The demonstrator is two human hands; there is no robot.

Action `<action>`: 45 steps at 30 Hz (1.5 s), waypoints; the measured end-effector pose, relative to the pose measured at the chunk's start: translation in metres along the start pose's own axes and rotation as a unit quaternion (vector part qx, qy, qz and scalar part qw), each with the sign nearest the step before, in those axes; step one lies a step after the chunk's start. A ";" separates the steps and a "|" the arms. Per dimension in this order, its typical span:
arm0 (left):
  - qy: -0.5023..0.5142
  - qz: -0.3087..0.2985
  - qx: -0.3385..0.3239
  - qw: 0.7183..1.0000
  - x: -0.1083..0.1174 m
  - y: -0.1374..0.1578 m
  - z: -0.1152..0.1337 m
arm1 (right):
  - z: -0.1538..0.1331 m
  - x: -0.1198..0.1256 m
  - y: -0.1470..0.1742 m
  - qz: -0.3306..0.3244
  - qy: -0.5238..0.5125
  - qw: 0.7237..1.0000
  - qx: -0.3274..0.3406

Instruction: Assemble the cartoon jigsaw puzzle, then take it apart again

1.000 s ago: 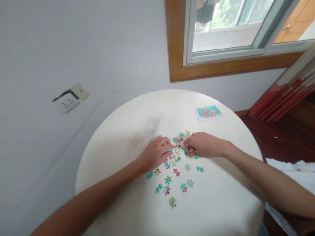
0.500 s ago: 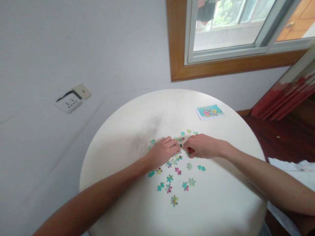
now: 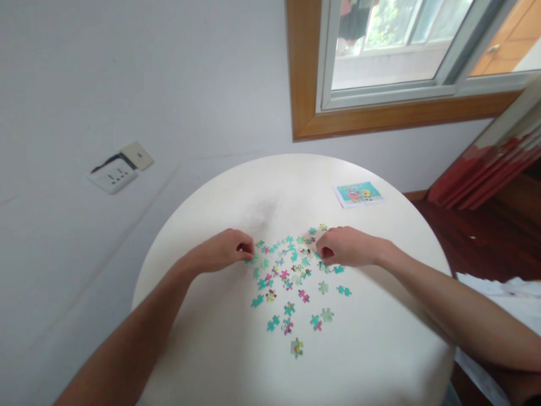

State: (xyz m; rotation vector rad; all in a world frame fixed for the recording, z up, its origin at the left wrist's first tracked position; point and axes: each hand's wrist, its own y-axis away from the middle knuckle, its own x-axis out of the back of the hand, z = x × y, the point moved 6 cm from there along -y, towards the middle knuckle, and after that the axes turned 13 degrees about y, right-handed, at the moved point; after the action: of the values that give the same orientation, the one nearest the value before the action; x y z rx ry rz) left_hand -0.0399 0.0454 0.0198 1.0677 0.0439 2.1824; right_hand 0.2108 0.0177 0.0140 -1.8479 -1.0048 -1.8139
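Observation:
Many small jigsaw pieces (image 3: 303,295), teal, pink, yellow and pale green, lie scattered over the white round table (image 3: 211,349). My left hand (image 3: 230,249) is at the left edge of the scatter, thumb and fingers pinched on a teal jigsaw piece (image 3: 252,260) at the tabletop. At the right edge, my right hand (image 3: 349,246) rests with its fingers curled together. Teal pieces lie just beneath and beside its fingertips; whether it grips one is hidden. A lone piece with yellow and pink (image 3: 297,347) lies nearest to me.
A teal picture card (image 3: 359,194) with cartoon figures lies at the table's back right. Behind the table are a white wall with a socket (image 3: 113,175) and a wood-framed window (image 3: 380,125). A red and white curtain (image 3: 469,172) hangs at the right.
My left hand has moved left, off the middle of the scatter to its left edge, uncovering the pieces there. My right hand has stayed nearly in place.

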 end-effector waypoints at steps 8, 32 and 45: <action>-0.060 -0.014 0.084 0.995 0.005 0.003 -0.025 | 0.002 0.010 -0.005 0.038 0.010 0.998 -0.052; -0.217 0.140 -0.274 0.927 -0.073 -0.036 0.061 | 0.061 0.019 -0.001 0.105 -0.218 0.963 -0.121; -0.011 0.183 -0.190 0.965 -0.041 -0.031 0.047 | 0.068 0.007 -0.004 0.071 -0.136 0.976 -0.155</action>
State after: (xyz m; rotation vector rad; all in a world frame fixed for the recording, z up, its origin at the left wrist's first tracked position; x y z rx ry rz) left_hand 0.0284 0.0327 0.0135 0.9312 -0.6037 2.3677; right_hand 0.2556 0.0688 0.0121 -2.3414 -0.6799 -1.7427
